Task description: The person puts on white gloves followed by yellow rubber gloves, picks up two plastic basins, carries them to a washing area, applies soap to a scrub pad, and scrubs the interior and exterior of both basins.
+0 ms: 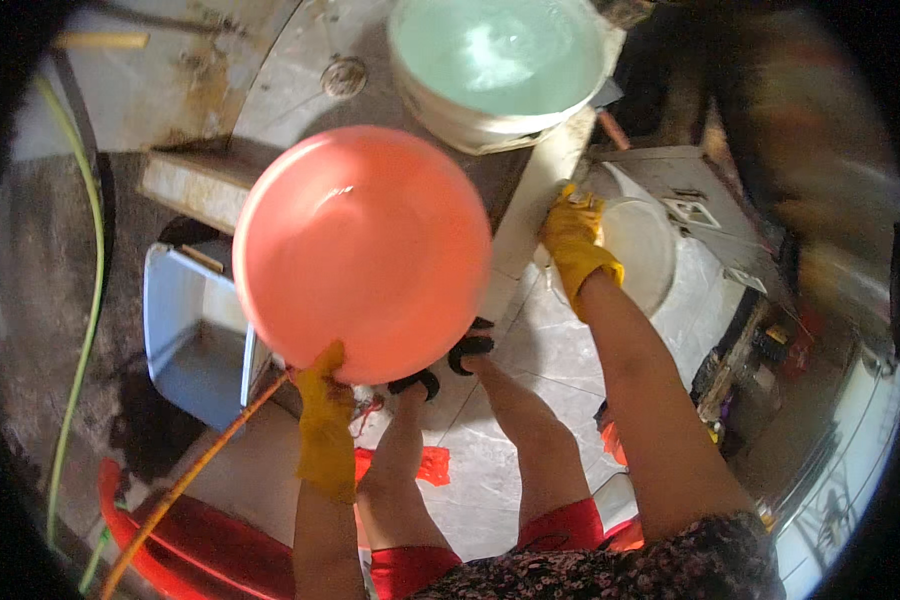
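Observation:
My left hand [325, 425], in a yellow rubber glove, grips the near rim of a large pink plastic basin [370, 255]. The basin is tilted toward me, with its inside showing and no load visible in it. An orange hose or cord [195, 475] runs up beside this hand; whether the fingers also hold it cannot be made out. Off to the right, my right hand [578, 240], gloved the same way, has its fingers curled at the left rim of a whitish round bucket [642, 255].
A pale green tub of water [495, 55] stands at the far side. To the left are a blue-grey rectangular bin [198, 370], a concrete ledge [195, 187] and a green hose [95, 260]. A red tub [200, 545] lies near left; a floor drain [343, 76] is beyond.

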The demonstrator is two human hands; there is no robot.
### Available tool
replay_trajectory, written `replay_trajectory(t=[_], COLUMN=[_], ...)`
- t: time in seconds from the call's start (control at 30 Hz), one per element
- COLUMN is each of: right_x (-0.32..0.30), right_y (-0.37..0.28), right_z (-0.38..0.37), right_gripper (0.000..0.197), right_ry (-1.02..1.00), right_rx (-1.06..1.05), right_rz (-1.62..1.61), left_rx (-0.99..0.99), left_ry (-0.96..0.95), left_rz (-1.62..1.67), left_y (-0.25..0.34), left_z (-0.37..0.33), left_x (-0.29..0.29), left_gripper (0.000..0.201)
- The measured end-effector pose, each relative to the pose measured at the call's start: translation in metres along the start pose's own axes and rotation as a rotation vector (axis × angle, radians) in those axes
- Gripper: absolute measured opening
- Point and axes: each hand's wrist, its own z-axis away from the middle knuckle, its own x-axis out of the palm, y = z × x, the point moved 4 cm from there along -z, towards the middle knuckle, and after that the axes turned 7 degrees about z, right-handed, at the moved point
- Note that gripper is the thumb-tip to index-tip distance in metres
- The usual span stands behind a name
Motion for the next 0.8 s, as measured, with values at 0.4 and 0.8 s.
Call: replay_trajectory(t=[0.4,0.8], right_x=[-0.13,-0.098], right_y=[-0.016,-0.19], right_z=[0.048,0.006], right_gripper=[0.039,0.046], right_ry=[0.616,0.165], right_rx=[-0.062,-0.266], right_rz=[-1.058,-0.442], left_rx=[-0.173,0.323], left_ry=[0.09,0.144], left_rz=[0.111,-0.684], left_y=[-0.073,-0.017], left_z=[-0.023,-0.079], left_x=[-0.008,0.031], left_gripper=[0.067,0.084])
